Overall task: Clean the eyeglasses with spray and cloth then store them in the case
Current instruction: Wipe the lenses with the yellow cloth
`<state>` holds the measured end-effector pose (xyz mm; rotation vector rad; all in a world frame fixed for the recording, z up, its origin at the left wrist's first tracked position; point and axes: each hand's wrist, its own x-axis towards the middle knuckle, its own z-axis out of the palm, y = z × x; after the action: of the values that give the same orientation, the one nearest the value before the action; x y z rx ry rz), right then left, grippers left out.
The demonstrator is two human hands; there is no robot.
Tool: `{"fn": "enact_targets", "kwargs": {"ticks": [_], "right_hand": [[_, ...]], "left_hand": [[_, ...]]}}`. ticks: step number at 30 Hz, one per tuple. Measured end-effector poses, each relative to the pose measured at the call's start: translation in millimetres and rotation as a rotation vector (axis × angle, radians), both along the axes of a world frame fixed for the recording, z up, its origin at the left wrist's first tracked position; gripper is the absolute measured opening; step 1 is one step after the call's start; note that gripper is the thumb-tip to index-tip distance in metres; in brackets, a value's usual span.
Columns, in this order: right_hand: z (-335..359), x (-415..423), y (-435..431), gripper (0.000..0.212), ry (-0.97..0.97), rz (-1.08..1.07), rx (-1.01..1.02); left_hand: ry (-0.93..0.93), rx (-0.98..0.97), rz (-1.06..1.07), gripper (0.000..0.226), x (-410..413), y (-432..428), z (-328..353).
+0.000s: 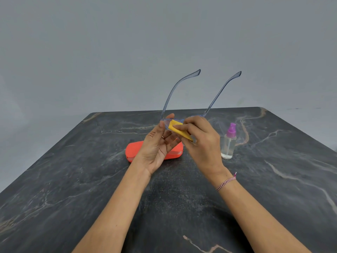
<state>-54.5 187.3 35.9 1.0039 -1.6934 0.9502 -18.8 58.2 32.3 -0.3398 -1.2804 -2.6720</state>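
Here, a dark marble table [73,179] veined in pale lines stands before a plain grey wall [109,52]. Above it, the eyeglasses [167,124] are held with temples unfolded, pointing up and away. The left hand [156,147] grips the frame at one lens edge, fingers curled; the right hand [200,141] pinches a folded yellow cloth [177,129] against that lens. A closed orange case [135,149] lies on the table beneath the hands. The spray bottle [228,143] stands upright just beside the right hand.
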Motion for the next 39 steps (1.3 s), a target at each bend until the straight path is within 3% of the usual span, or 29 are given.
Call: {"fn": "enact_targets", "kwargs": {"ticks": [17,25,31,36,39], "right_hand": [[-1,-2,-3,0.028,-0.065,0.037,0.241],[1,-5,-2,0.028,-0.114,-0.001,0.196],[4,-3,1,0.026,-0.121,0.113,0.187],[1,-9,0,0.033,-0.068,0.021,0.293],[1,-10,1,0.025,-0.019,-0.071,0.255]], "left_hand": [[0.01,0.004,0.122,0.06,-5,-9,-4],[0.041,-0.003,0.072,0.053,-6,-9,-6],[0.037,-0.004,0.107,0.055,-6,-13,-5],[0.012,-0.027,0.161,0.06,-8,-13,-4],[0.005,-0.077,0.156,0.052,-7,-11,-3]]}}
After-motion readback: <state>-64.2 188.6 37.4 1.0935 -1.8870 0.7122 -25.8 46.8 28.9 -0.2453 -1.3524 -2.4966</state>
